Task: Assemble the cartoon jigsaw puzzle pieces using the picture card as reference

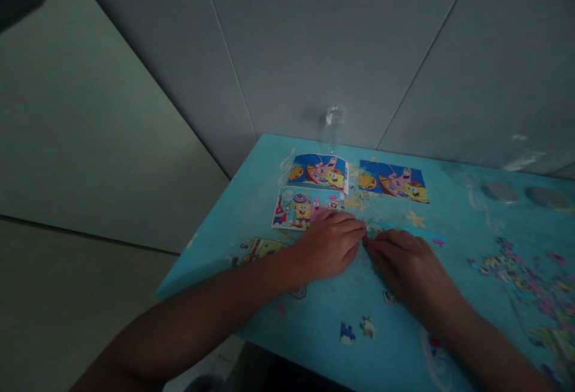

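Note:
My left hand (335, 245) and my right hand (402, 260) meet fingertip to fingertip over the teal table. Both are closed, with fingers pinched around a small dark jigsaw piece (365, 236) that is mostly hidden. Behind my right hand runs a narrow teal strip of joined puzzle (426, 236), partly covered by the fingers. Just past my left hand lies a cartoon picture card (291, 209). A loose piece (390, 297) shows beside my right wrist. Nearer the front edge rest a blue piece (346, 332) and a pale piece (368, 326).
Behind the card stands a blue cartoon picture (318, 171), and a matching blue picture (394, 181) lies to its right. Many loose puzzle pieces (525, 278) spread over the right side. Two round grey discs (501, 191) sit farther back. A grey wall (314, 50) borders the table's rear.

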A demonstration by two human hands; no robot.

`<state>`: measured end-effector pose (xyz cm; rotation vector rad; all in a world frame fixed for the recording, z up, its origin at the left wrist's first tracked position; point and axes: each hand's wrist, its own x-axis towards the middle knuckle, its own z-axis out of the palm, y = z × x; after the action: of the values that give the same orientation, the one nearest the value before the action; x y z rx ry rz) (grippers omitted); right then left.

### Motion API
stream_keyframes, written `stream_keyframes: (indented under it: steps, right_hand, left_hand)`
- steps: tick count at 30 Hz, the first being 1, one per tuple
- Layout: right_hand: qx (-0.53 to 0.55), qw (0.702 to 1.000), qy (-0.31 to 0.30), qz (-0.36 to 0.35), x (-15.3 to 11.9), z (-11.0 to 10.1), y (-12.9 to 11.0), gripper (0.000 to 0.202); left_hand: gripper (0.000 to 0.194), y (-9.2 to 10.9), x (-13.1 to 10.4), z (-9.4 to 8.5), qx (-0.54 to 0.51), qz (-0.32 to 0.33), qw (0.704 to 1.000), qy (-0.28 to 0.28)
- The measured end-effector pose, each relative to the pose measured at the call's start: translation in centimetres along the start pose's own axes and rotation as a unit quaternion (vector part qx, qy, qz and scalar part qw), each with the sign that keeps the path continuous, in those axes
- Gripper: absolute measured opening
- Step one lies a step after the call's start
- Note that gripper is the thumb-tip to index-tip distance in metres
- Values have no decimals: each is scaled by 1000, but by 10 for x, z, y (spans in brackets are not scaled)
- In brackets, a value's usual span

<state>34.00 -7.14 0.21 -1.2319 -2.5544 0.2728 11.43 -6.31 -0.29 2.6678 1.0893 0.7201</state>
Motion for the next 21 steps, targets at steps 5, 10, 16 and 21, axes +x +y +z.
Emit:
stream_keyframes:
  steps: [5,10,16,21]
  right_hand:
    - [131,991,3,3,4,5,10,25]
    - [164,986,8,20,9,-9,4,23]
    - [139,976,138,92,-9,-46,24,19]
    - [89,964,192,161,-34,-56,62,19]
  left_hand:
    - [39,-7,-6,-6,8,35,999,-38]
    - [41,-10,-9,-10,8,37,997,-60]
    - [41,-12,-8,-9,13,41,997,-70]
    - [42,-13,-8,-10,25,50,995,-77]
